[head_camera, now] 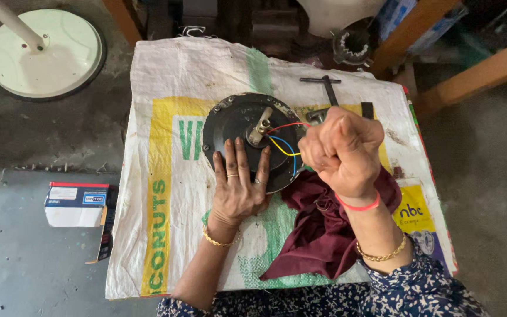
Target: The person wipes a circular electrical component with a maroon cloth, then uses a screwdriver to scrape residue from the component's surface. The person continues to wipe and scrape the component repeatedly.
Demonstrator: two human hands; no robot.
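A round black motor housing (pixel 239 120) lies on a white woven sack (pixel 171 76), with a short metal shaft (pixel 260 126) at its middle. Red, yellow and blue wires (pixel 284 144) run from the shaft to the right. My left hand (pixel 239 185) rests flat on the near part of the housing, fingers spread. Raised above the housing's right edge, my right hand (pixel 342 149) is clenched in a fist on the wire ends. A dark maroon cloth (pixel 324 229) lies under my right wrist.
A black T-handled tool (pixel 325 87) lies on the sack behind my right hand. A white round stand base (pixel 45 50) sits on the floor at the upper left. A small cardboard box (pixel 77 203) lies left of the sack. Wooden furniture legs (pixel 476 73) stand at the upper right.
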